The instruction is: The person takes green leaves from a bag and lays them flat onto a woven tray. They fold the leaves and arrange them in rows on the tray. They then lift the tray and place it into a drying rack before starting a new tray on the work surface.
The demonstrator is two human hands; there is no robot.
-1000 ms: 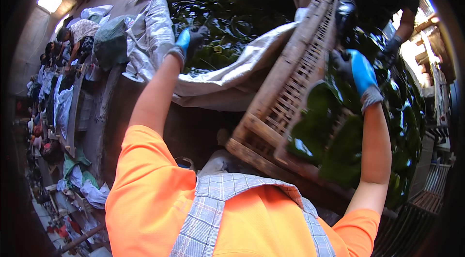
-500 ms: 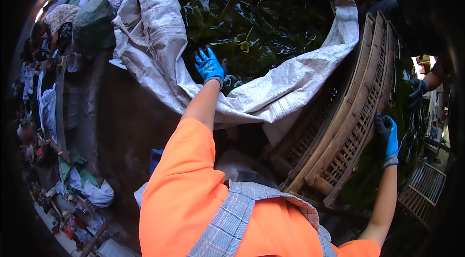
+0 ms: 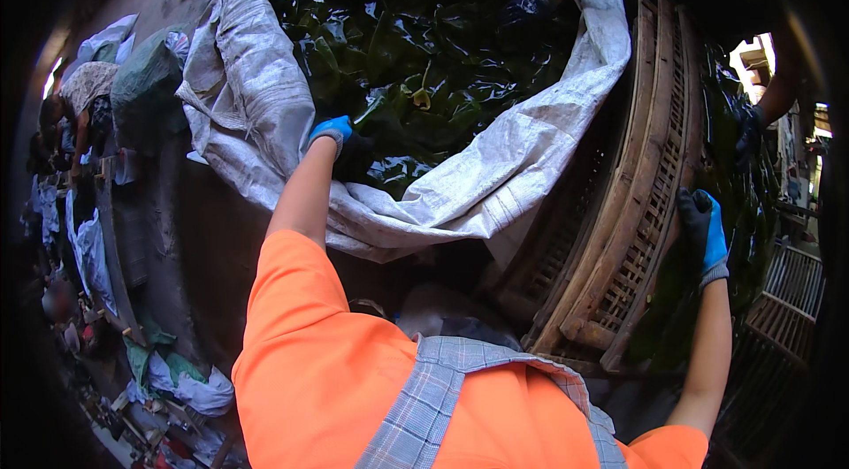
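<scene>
A large whitish woven sack (image 3: 522,160) lies with its mouth wide, full of wet, glossy dark green leaves (image 3: 424,53). Just inside its near left rim is my left hand (image 3: 334,131), in a blue glove with darker fingers. Those fingers are curled in at the leaves; what they hold is hidden. On the right, a stack of long wooden trays with woven lattice (image 3: 650,230) stands tilted. My right hand (image 3: 707,230), gloved in blue and black, is closed at the outer edge of the nearest tray, and its fingertips are partly hidden.
Across the sack, a co-worker's dark gloved hand (image 3: 528,7) reaches over the far right rim. Another dark gloved hand (image 3: 750,129) is beyond the trays, above more dark leaves (image 3: 738,195). A stuffed green sack (image 3: 146,84) and cloths (image 3: 199,389) lie at left; a slatted rack (image 3: 791,283) at right.
My left hand has gone from spread fingers to curled ones and moved left to the sack's rim. A co-worker's hand has reached farther in over the leaves. My right hand stays at the trays.
</scene>
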